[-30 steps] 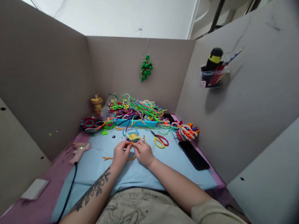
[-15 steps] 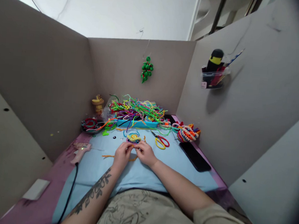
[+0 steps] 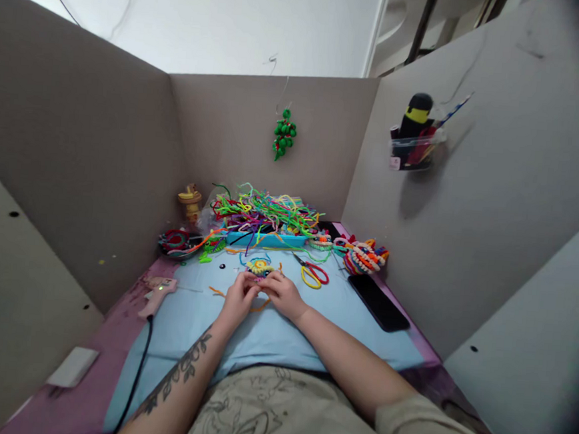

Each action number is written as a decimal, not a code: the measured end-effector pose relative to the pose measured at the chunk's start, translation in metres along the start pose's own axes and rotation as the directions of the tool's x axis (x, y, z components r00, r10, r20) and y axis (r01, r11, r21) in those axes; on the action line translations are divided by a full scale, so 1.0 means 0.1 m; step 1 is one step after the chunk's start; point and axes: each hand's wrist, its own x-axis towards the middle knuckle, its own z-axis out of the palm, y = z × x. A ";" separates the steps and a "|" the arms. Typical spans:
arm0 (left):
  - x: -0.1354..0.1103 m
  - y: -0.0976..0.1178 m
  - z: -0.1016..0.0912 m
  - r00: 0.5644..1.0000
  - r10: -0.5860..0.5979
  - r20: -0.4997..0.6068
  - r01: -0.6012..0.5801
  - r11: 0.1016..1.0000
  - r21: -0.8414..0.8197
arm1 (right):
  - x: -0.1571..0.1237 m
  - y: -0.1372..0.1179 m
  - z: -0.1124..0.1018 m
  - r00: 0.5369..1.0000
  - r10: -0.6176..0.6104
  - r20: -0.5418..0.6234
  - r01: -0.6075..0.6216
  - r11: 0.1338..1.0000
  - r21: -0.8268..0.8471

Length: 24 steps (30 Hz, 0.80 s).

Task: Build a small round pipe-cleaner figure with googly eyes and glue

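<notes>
My left hand (image 3: 239, 298) and my right hand (image 3: 284, 295) meet low over the blue cloth (image 3: 201, 324), fingertips pinched together. An orange pipe cleaner (image 3: 217, 292) runs between them; one end sticks out left of my left hand and a loop shows under the fingers. The pinched stretch is hidden by the fingers. Just beyond the fingertips lies a small coiled piece (image 3: 259, 267) in yellow, blue and purple, partly covered by my hands. Scissors (image 3: 311, 273) with red and yellow handles lie right of it.
A blue tray (image 3: 267, 241) heaped with pipe cleaners stands at the back. Left are a pink glue gun (image 3: 157, 297) with a black cord and a bowl (image 3: 179, 245). Right are a black phone (image 3: 377, 303) and a colourful coiled bundle (image 3: 364, 257). Grey panels (image 3: 273, 95) enclose the table.
The fingers have drawn closer over the orange pipe cleaner, hiding the bit seen between them before. Its left end has shifted right and tilted. The other things lie as before.
</notes>
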 end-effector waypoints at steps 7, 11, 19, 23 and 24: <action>0.00 0.09 0.01 0.999 0.002 0.052 -0.001 1.000 -0.029 | 0.02 -0.04 -0.03 1.000 0.010 0.001 -0.010 1.000 0.019; -0.02 0.10 0.00 0.996 0.074 0.046 -0.080 0.986 0.149 | 0.04 -0.04 -0.04 0.996 0.066 -0.064 -0.062 0.996 0.068; -0.04 0.11 0.02 0.983 0.173 0.062 -0.184 0.941 0.284 | 0.03 -0.03 0.01 0.974 0.159 -0.160 -0.163 0.986 -0.013; -0.05 0.12 0.03 0.984 0.174 0.043 -0.179 0.940 0.289 | 0.00 -0.02 0.03 0.976 0.112 -0.185 -0.126 0.990 -0.061; -0.05 0.12 0.03 0.984 0.173 0.037 -0.176 0.941 0.288 | -0.01 -0.02 0.03 0.978 0.090 -0.186 -0.105 0.992 -0.071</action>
